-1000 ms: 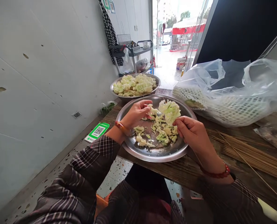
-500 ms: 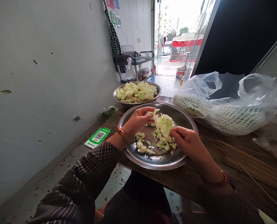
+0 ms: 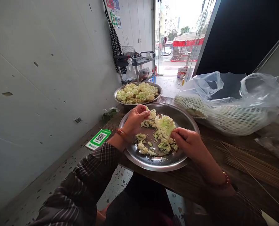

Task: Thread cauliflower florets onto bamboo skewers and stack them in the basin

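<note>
My right hand (image 3: 188, 140) is closed, its thumb and fingers pinching the lower edge of a pale green-white cluster of cauliflower (image 3: 165, 124) above the basin. Opposite it, my left hand (image 3: 136, 118) pinches a small cauliflower floret (image 3: 147, 109) at its fingertips, partly hidden by the fingers. Both hands are over a wide metal basin (image 3: 155, 167). Loose cauliflower pieces (image 3: 164, 145) and crumbs lie scattered on its bottom.
Behind stands a second metal bowl (image 3: 117, 98) heaped with cauliflower florets (image 3: 139, 91). Thin wooden skewers (image 3: 252, 164) lie on the table at right, below a clear plastic bag (image 3: 231, 110) with net-wrapped contents. A green QR-code card (image 3: 99, 138) is at left, near the wall.
My left hand has drawn back slightly to the left, away from the cauliflower cluster, its fingers more curled. My right hand stays nearly in place with the cluster.
</note>
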`<state>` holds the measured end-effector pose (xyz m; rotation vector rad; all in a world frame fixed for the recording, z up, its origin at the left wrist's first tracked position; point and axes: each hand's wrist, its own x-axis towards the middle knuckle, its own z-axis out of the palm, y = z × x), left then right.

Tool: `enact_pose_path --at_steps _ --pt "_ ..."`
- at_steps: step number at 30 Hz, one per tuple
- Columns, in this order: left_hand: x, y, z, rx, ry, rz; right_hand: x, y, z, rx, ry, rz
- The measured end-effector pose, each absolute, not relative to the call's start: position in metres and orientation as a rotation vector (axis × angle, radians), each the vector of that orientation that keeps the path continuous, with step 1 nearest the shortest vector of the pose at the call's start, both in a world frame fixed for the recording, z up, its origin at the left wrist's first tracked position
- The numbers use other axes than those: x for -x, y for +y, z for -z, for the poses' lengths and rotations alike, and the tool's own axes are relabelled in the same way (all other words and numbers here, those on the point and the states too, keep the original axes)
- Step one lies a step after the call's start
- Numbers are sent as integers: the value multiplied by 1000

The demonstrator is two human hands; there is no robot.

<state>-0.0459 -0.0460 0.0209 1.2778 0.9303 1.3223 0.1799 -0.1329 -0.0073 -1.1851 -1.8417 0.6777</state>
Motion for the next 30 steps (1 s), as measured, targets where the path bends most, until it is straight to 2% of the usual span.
enact_pose_path --at_steps 13,30 --pt "37 -57 -27 -1142 814 -1196 -181 -131 12 1206 -1880 -657" --pt "34 -61 -27 -1320 846 -1281 -180 -131 12 1216 -1858 -642"
